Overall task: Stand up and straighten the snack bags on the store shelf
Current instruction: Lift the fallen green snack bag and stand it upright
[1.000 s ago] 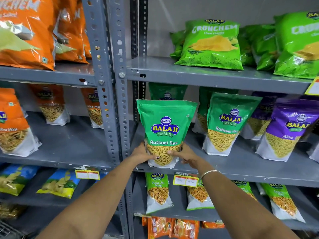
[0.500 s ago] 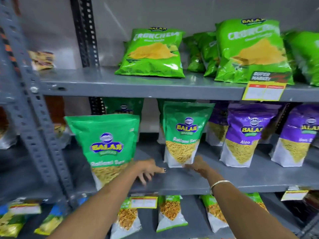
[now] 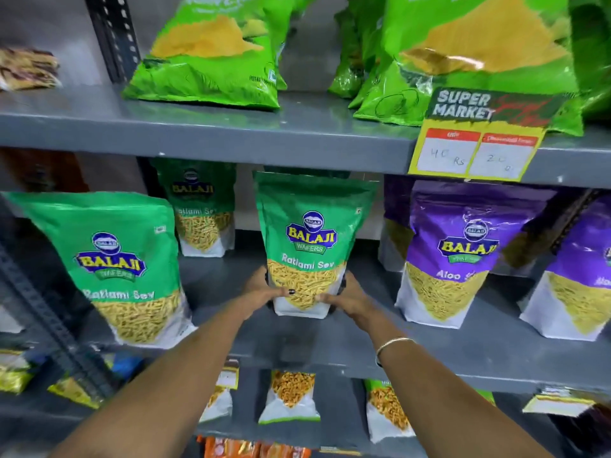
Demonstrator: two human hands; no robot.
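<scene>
We hold the upright green plastic Ratlami Sev pouch (image 3: 310,239) by its lower sides on the grey metal middle shelf (image 3: 429,352), our left hand (image 3: 261,294) and right hand (image 3: 347,297) both pressed around it. It stands between another green Ratlami Sev pouch (image 3: 109,259) and a purple Aloo Sev pouch (image 3: 463,249).

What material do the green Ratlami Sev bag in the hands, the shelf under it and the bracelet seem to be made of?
Green Ratlami Sev bag: likely thin plastic film, fairly matte, with a clear window showing the yellow sev; soft creases near its top.
Shelf: apparently grey painted metal, smooth with a dull sheen; the uprights are perforated angle steel.
Bracelet: looks like thin polished metal, pale gold in colour; which metal is unclear.
</scene>
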